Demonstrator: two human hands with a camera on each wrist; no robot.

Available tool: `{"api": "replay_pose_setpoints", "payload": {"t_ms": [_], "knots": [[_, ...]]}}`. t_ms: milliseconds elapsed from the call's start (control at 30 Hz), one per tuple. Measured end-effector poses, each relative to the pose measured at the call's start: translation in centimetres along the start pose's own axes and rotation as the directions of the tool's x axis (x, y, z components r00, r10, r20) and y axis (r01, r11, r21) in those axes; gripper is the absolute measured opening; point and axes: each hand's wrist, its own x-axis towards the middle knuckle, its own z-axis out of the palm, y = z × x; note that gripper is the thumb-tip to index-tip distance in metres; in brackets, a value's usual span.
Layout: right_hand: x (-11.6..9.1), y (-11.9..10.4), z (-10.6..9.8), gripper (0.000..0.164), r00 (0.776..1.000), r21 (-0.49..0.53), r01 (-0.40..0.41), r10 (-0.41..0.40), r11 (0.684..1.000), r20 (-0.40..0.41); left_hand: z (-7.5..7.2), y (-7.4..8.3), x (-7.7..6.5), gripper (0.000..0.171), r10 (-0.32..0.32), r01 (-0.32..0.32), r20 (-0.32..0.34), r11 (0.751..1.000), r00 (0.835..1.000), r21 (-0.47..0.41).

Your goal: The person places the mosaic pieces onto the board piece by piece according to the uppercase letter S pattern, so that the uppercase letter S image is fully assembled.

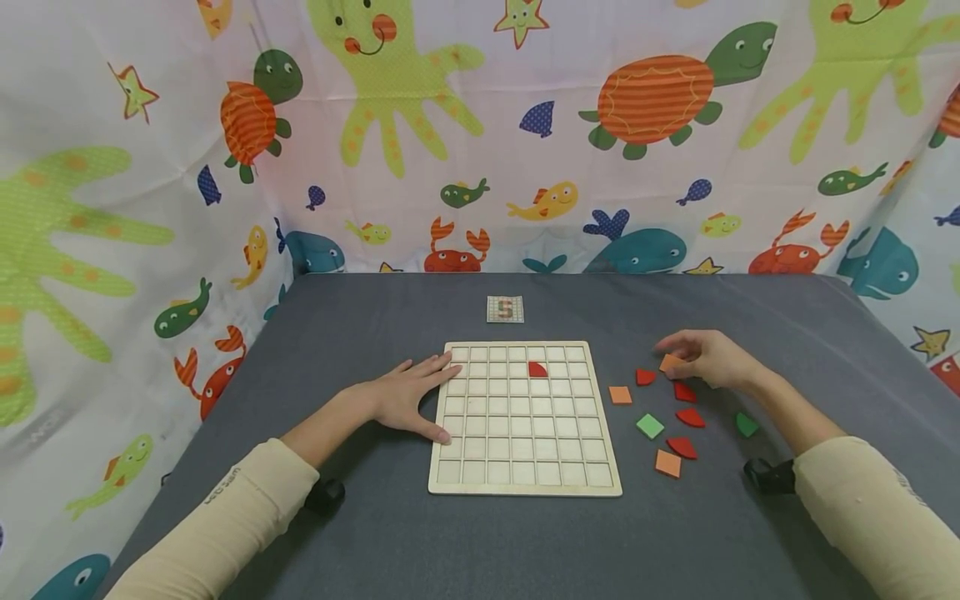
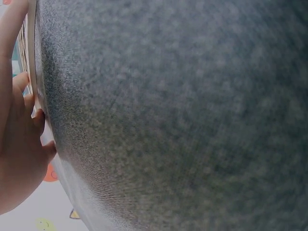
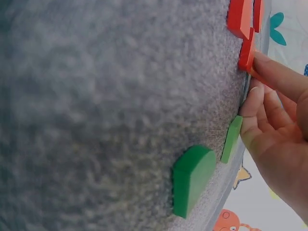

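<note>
A pale wooden grid board (image 1: 517, 489) lies on the table. One red quarter-circle tile (image 1: 537, 369) sits in a cell in its second row from the top. My left hand (image 1: 405, 398) rests on the board's left edge, fingers spread and straight. To the right of the board, my right hand (image 1: 712, 358) pinches an orange square tile (image 1: 670, 363) between thumb and fingers. Below that hand lie red quarter-circle tiles (image 1: 690, 417). In the right wrist view, a light green tile (image 3: 232, 139) is beside the fingers and a dark green tile (image 3: 193, 180) lies nearer the camera.
A small pattern card (image 1: 505, 309) with an S-like figure lies behind the board. Loose orange tiles (image 1: 668, 463) and a light green square tile (image 1: 650, 426) lie to the board's right. A curtain printed with sea animals (image 1: 641, 100) hangs behind the grey table (image 1: 360, 533).
</note>
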Motion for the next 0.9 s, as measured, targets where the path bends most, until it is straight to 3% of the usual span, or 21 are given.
{"api": "replay_pose_setpoints", "payload": {"t_ms": [167, 400, 700, 900], "knots": [[-0.1, 0.1, -0.2, 0.036, 0.999, 0.043, -0.030, 0.031, 0.999, -0.016, 0.0, 0.0, 0.1, 0.111, -0.009, 0.009, 0.006, 1.000, 1.000, 0.004], [0.0, -0.3, -0.4, 0.039, 0.996, 0.114, -0.079, 0.075, 0.990, 0.037, -0.1, 0.1, 0.1, 0.110, -0.013, 0.013, 0.010, 1.000, 1.000, 0.013], [0.9, -1.8, 0.0, 0.042, 0.997, 0.190, -0.070, 0.060, 0.979, 0.054, 0.0, 0.0, 0.0, 0.111, -0.012, 0.012, 0.018, 1.000, 1.000, 0.013], [1.3, -2.8, 0.6, 0.039, 0.998, 0.210, -0.022, 0.010, 0.977, 0.062, 0.0, 0.0, 0.1, 0.111, -0.012, 0.011, 0.027, 1.000, 1.000, 0.020]]}}
